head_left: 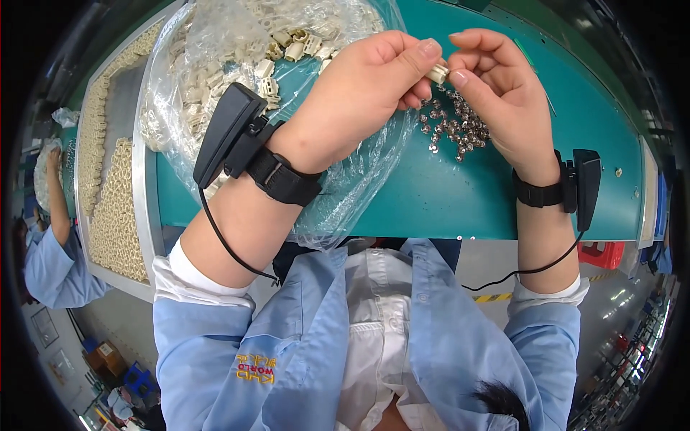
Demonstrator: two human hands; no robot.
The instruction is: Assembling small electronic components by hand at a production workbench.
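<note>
Between the thumb and fingers of my left hand [359, 90] is a small cream plastic part [437, 73], held up over the green table. The thumb of my right hand [507, 90] presses at the right end of this part, its other fingers curled above; whether a small piece sits between them is hidden. Just below the hands lies a loose pile of small shiny metal screws [456, 128]. Beside my left forearm, a large clear plastic bag [359, 187] lies spread on the table, with many similar cream parts [205, 97] in it.
At the left stands a metal-edged tray [149, 208] with rows of cream parts [115, 215]. Beyond it a co-worker's arm in a blue sleeve [61, 266] reaches to another bag. The green table's [589, 122] front edge runs before me; a red stool [602, 255] stands below at right.
</note>
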